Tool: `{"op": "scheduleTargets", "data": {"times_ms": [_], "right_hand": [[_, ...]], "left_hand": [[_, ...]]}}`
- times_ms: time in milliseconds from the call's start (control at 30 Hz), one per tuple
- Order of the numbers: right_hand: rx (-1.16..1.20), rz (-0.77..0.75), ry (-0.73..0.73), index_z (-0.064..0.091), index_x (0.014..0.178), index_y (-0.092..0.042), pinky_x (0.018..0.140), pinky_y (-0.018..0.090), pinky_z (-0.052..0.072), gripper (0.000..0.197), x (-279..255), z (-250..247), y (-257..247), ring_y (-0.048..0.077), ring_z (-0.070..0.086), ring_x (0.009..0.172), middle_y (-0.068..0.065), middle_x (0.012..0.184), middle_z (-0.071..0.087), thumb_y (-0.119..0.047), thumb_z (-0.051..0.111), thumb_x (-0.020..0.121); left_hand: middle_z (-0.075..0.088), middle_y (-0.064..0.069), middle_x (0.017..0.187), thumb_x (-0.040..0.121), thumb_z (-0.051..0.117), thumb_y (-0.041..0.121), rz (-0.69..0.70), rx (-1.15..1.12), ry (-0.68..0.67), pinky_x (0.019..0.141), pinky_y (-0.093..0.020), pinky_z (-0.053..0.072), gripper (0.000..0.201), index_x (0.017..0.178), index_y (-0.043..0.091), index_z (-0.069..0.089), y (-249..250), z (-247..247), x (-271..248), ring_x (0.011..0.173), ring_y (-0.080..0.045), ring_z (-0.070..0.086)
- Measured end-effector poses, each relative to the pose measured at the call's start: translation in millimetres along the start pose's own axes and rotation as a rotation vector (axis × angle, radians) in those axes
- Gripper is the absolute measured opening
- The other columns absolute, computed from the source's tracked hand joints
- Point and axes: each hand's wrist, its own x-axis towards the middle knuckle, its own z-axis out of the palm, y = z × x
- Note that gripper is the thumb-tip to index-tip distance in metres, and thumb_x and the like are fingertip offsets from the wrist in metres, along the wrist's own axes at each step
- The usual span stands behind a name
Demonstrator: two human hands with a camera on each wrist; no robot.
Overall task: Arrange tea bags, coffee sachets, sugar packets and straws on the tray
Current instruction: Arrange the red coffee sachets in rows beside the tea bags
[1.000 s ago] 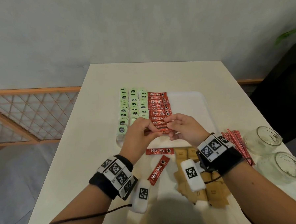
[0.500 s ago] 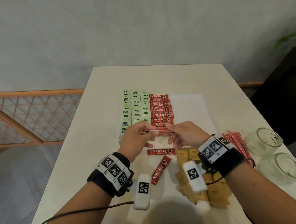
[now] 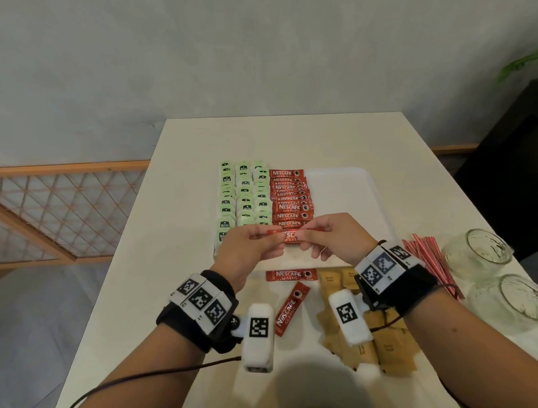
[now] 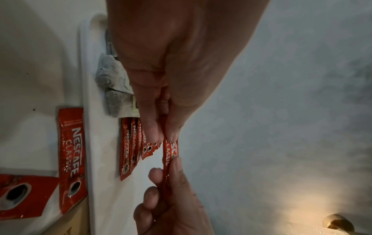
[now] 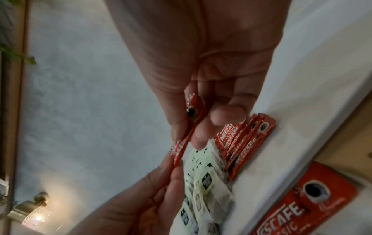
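Step in hand: coffee sachets, column not yet complete. Beyond and left of the left hand, the green tea bags (image 3: 243,196) lie in three columns on the tray (image 3: 349,189), apparently finished. Left hand (image 3: 246,252): thumb and fingers curled, pinching the left end of one red coffee sachet (image 3: 291,234), which is held off the tray, roughly level, above the near end of the sachet column (image 3: 289,198). Right hand (image 3: 337,238): thumb and forefinger pinch the sachet's right end; the other fingers are loosely curled and touch nothing. Below and between the wrists, two loose sachets (image 3: 290,274) lie on the table (image 3: 202,144), just off the tray's near edge. Under the right wrist, a heap of brown sugar packets (image 3: 388,344), also off the tray. Right of the right hand, red-and-white straws (image 3: 430,262) in a bundle, then two glass jars (image 3: 477,249). Judgement: the next move calls for lowering the held sachet flat, label up, overlapping the nearest one in the column, both pinches released together so that it stays square. Then the two loose sachets; sugar and straws are left for the bare right half of the tray.
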Motion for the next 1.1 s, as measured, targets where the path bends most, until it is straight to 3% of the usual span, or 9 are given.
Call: {"op": "scheduleTargets", "data": {"times_ms": [167,300,467,567,700,800,900,967,1100], "right_hand": [[-0.072,0.029,0.101,0.069,0.090,-0.003,0.044,0.018,0.041,0.013,2,-10,13,0.010,0.054,0.052,0.004,0.073,0.072,-0.015,0.070,0.087],[-0.346,0.127,0.124,0.072,0.077,-0.020,0.061,0.019,0.043,0.009,3,-12,37,0.008,0.060,0.067,-0.003,0.079,0.073,-0.024,0.072,0.085],[-0.456,0.233,0.202,0.076,0.084,-0.018,0.058,0.016,0.039,0.009,9,-10,41,0.008,0.061,0.077,-0.004,0.083,0.071,-0.027,0.076,0.082],[-0.449,0.254,0.237,0.069,0.083,-0.019,0.058,0.018,0.038,0.014,15,-7,38,0.010,0.059,0.080,-0.004,0.084,0.067,-0.027,0.079,0.079],[-0.470,0.258,0.292,0.051,0.076,-0.022,0.064,0.025,0.037,0.031,21,-4,36,0.013,0.053,0.082,-0.006,0.084,0.058,-0.030,0.081,0.076],[-0.438,0.264,0.279,0.049,0.075,-0.022,0.069,0.027,0.039,0.033,22,-2,34,0.014,0.054,0.083,-0.006,0.083,0.057,-0.030,0.081,0.077],[-0.379,0.195,0.295,0.055,0.085,-0.021,0.066,0.026,0.039,0.029,17,-2,34,0.012,0.055,0.079,-0.005,0.084,0.059,-0.032,0.080,0.077],[-0.349,0.088,0.272,0.064,0.089,-0.024,0.065,0.025,0.040,0.020,6,-3,32,0.010,0.057,0.076,-0.003,0.082,0.062,-0.031,0.078,0.078],[-0.407,-0.014,0.012,0.077,0.088,-0.031,0.073,0.025,0.044,0.006,-21,-1,33,0.007,0.056,0.075,-0.004,0.083,0.069,-0.029,0.074,0.083]], "left_hand": [[0.074,-0.011,0.091,0.087,0.071,0.005,-0.002,0.155,-0.017,0.067,-0.024,0.059,0.015,0.102,0.005,0.072,-3,-7,4,0.078,-0.016,0.071],[0.073,-0.005,0.091,0.091,0.066,0.011,0.080,0.358,0.063,0.061,-0.023,0.054,0.014,0.103,0.016,0.071,-12,-18,9,0.083,-0.019,0.070],[0.070,-0.005,0.082,0.090,0.067,0.010,0.133,0.338,0.132,0.058,-0.021,0.052,0.013,0.099,0.017,0.072,-8,-31,14,0.068,-0.012,0.062],[0.067,0.002,0.079,0.089,0.067,0.009,0.171,0.333,0.159,0.055,-0.016,0.049,0.013,0.096,0.019,0.072,-4,-38,17,0.067,-0.007,0.062],[0.067,0.002,0.078,0.088,0.068,0.009,0.180,0.340,0.150,0.056,-0.020,0.051,0.013,0.094,0.020,0.072,-3,-40,20,0.069,-0.010,0.062],[0.068,0.004,0.079,0.088,0.069,0.013,0.224,0.403,0.145,0.061,-0.024,0.050,0.011,0.093,0.023,0.072,-3,-37,20,0.072,-0.011,0.063],[0.067,0.010,0.081,0.086,0.073,0.025,0.299,0.610,0.073,0.069,-0.022,0.047,0.004,0.089,0.025,0.070,-6,-29,10,0.075,-0.008,0.062],[0.066,0.012,0.078,0.083,0.075,0.037,0.321,0.824,-0.043,0.067,-0.019,0.045,0.011,0.081,0.029,0.067,-14,-21,-3,0.073,-0.002,0.060],[0.061,0.016,0.072,0.076,0.071,0.062,0.306,1.241,-0.155,0.056,-0.018,0.036,0.032,0.075,0.031,0.062,-33,-11,-22,0.068,0.002,0.055]]}}
